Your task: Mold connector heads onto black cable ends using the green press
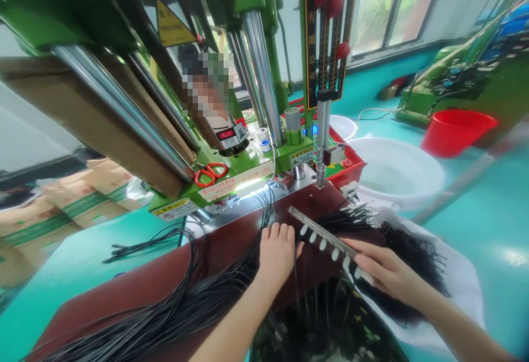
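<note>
My right hand grips one end of a long metal bar with a row of white tabs along its lower edge. The bar slants up and away to the left above the dark red table. Just left of its row of tabs, my left hand is closed with its back up, around black cables that are partly hidden by the fingers. A thick bundle of black cables spreads to the left under my left forearm. More cables with silvery ends lie beyond the bar.
A green press with steel columns stands ahead, orange-handled scissors on its ledge. A red control box, white tub and red bucket are right. Cartons stand left. Someone is partly visible behind the press.
</note>
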Demonstrator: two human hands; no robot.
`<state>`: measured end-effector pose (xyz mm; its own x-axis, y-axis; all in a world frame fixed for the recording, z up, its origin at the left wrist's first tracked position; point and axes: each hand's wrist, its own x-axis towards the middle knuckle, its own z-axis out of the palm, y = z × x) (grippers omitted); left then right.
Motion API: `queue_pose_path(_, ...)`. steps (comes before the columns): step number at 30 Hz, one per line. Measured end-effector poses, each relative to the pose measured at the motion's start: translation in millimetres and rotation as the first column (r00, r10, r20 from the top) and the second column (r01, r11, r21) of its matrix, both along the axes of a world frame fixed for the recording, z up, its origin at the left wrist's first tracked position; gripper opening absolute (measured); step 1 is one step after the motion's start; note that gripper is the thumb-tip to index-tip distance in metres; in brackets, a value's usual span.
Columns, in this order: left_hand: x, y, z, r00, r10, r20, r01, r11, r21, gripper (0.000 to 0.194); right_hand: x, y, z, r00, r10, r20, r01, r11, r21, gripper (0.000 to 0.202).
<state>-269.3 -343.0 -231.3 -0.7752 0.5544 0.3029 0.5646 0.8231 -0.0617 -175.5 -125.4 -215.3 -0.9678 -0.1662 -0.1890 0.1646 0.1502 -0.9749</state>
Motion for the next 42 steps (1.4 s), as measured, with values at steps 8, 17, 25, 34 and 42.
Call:
queue_pose_path(8, 9, -9, 7.7, 0.999, -0.023, 0.042, 0.020, 0.998, 0.058, 0.038, -66, 42, 34.5, 0.968, 0.222, 0.118, -0.247, 0.925, 0.288, 0.047)
queue_pose_path(17, 17, -45, 29.4, 0.991, -0.062, 0.121, 0.030, 0.967, 0.252, 0.028, -182, -13, 60.6, 0.758, 0.635, 0.148, -0.558, 0.514, 0.652, 0.025)
queue_pose_path(25, 4, -86, 27.2, 0.940, -0.075, 0.332, -0.143, 0.797, 0.586, 0.024, -216, -67, 21.1, 0.673, 0.733, -0.095, -0.494, 0.542, 0.680, 0.012)
queue_pose_path(34, -90, -71, 6.9, 0.549, -0.479, 0.685, -0.822, -0.162, 0.546, 0.018, -208, -58, -3.1, 0.819, 0.466, -0.335, -0.190, 0.771, 0.608, 0.023)
queue_pose_path(42, -158, -19, -0.9, 0.430, -0.740, 0.517, -0.888, -0.241, 0.393, 0.028, -216, -46, -19.5, 0.862, 0.291, -0.415, -0.013, 0.832, 0.555, 0.025)
